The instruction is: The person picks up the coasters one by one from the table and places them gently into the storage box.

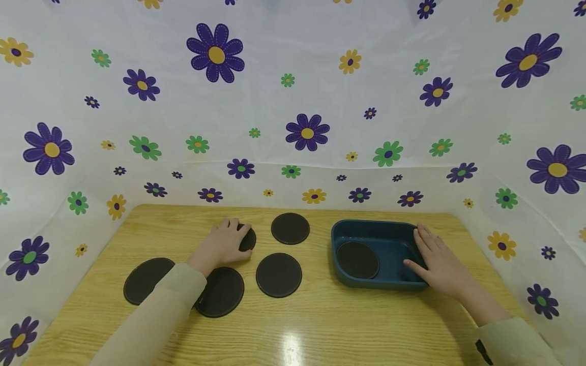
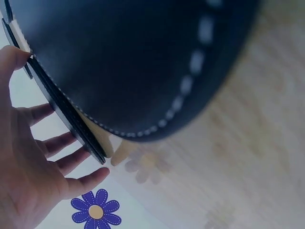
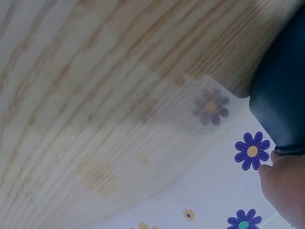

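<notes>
My left hand (image 1: 225,244) is at a round black coaster (image 1: 248,241), thumb at its near edge and fingers at its far edge, partly covering it. The left wrist view shows the fingers (image 2: 78,162) spread along the edge of the dark disc, with another stitched black coaster (image 2: 124,62) large in front. On the right stands a dark blue rectangular bin (image 1: 380,285), with one black coaster (image 1: 358,260) lying in its left part. My right hand (image 1: 437,262) rests on the bin's right rim, fingers extended along it and thumb over the inside.
Near the left forearm lie two black coasters, one at the far left (image 1: 147,279) and one (image 1: 221,293) partly under the sleeve. Two more, a front one (image 1: 279,275) and a back one (image 1: 290,228), lie mid-table. A flowered white cloth (image 1: 256,101) encloses the wooden table (image 1: 339,325).
</notes>
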Demonstrator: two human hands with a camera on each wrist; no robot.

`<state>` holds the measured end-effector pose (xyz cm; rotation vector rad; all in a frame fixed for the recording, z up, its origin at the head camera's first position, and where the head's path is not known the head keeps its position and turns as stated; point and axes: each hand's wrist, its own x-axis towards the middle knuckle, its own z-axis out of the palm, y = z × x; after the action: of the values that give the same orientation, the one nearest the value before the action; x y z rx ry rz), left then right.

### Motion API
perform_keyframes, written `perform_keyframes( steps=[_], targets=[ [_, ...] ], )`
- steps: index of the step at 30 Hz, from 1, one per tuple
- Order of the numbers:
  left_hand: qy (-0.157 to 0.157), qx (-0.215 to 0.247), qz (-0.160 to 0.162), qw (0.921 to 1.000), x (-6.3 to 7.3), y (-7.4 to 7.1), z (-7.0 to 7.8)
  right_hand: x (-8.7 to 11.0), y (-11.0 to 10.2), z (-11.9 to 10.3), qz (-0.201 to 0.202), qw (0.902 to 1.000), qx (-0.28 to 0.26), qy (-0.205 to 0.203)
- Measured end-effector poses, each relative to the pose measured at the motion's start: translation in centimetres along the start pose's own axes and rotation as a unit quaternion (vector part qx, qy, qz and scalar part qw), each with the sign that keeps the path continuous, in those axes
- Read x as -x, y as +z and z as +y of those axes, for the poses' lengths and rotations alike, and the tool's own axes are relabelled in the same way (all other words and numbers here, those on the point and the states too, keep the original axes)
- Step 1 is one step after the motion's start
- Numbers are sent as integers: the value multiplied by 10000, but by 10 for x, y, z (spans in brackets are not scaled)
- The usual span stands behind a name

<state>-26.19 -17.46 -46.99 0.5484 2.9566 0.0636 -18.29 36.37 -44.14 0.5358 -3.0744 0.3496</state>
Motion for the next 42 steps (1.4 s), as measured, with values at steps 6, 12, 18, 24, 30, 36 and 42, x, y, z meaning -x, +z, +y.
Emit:
perform_keyframes(
  steps=[6, 12, 18, 24, 30, 36, 42],
  targets=[
    [2, 87, 92, 9999, 0, 0, 0, 0, -1, 0, -1, 10000, -17, -11],
    [105, 19, 217, 9997, 0, -5, 4, 0, 0, 0, 4, 10000, -23, -2],
    [326, -97, 302, 9990, -3, -15, 12, 0, 0, 0, 23, 10000, -20, -1],
    [645, -267, 307, 9971, -9, -25, 21, 0, -1, -1, 15, 10000, -59, 12],
    [1000, -380, 480, 9931, -15, -35, 32, 0, 0, 0, 28, 10000, -40, 8],
    [1346, -602, 580, 9874, -22, -41, 48, 1, 2, 0, 57, 10000, -30, -11],
    [1639, -672, 609, 9823, -32, -48, 72, 0, 2, 2, 30, 10000, -3, -1]
  ],
)
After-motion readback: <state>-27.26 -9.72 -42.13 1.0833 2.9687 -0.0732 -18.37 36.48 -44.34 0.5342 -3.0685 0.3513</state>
